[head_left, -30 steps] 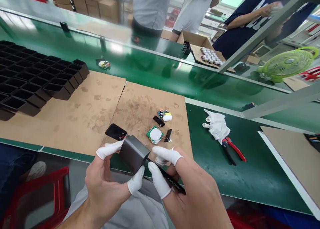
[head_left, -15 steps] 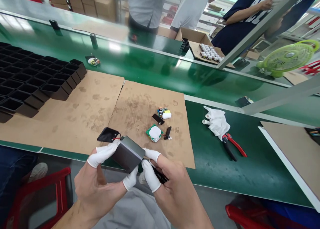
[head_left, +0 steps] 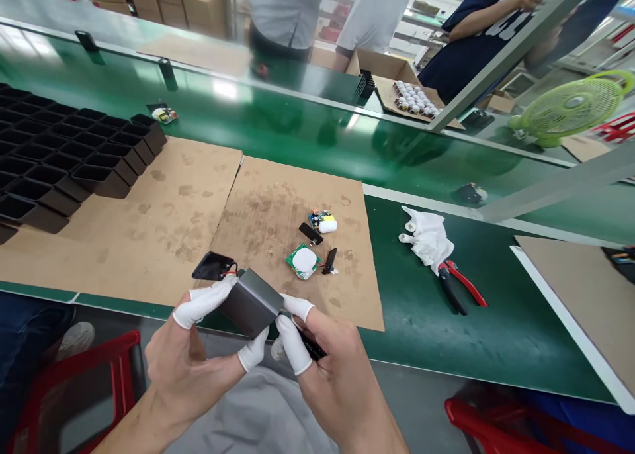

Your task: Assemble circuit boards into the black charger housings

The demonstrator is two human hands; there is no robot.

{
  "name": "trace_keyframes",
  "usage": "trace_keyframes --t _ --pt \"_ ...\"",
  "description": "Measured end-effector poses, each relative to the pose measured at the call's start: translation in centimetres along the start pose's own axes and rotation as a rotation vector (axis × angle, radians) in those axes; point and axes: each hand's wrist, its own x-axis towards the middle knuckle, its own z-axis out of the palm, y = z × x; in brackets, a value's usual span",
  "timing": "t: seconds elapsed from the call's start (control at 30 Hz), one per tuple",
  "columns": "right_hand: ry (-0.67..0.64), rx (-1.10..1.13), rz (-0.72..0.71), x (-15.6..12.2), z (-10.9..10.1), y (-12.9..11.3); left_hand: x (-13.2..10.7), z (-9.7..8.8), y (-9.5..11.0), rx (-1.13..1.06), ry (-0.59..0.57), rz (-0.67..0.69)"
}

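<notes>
A green fan [head_left: 573, 110] stands upper right, brown cartons [head_left: 206, 10] upper left, a red stool [head_left: 120, 358] lower left.

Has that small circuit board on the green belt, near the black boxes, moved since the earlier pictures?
Yes, leftward: the circuit board was right of the black boxes' right end; now it lies just behind that end.

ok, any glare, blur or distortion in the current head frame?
Head view throughout: white glare on the green strip; stacked boxes look soft; the fan near the right edge looks stretched, likely lens distortion; the gray case is fairly crisp, but lettering on the black stick in the right hand is unreadable.
</notes>
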Motion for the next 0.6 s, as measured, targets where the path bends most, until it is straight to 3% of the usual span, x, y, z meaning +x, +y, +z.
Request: trace_keyframes --t 0.07,0.13,0.2,0.27,0.37,0.43,0.5,0.6 --pt "0.013 -0.037 0.059 -0.3 0.0 0.4 0.3 0.3 -0.5 -0.066 -0.043 0.047" --pt "0.028 -0.064 0.099 -1.0 -0.4 0.8 0.6 0.6 -0.6 -0.138 -0.081 0.009" --pt "0.050 -0.076 0.110 -1.9 -1.4 1.3 1.0 0.8 -0.6 -0.257 -0.097 -0.157" --pt "0.104 -0.113 0.083 -2.7 -3.0 2.2 1.7 1.0 -0.3 -0.455 -0.107 -0.426" --pt "0.349 -0.311 -0.013 -2.7 -6.2 4.6 2.8 1.3 0.3 -0.793 -0.147 -0.813" --pt "0.563 -0.541 -0.038 -1.7 -8.4 7.1 3.3 1.5 0.7 -0.933 -0.159 -0.966" --pt "0.715 -0.751 -0.003 -0.4 -10.2 9.7 3.5 1.6 0.9 -0.993 -0.164 -1.049" --pt "0.789 -0.944 0.039 0.8 -11.7 12.5 3.1 1.7 0.6 -1.010 -0.238 -1.063"
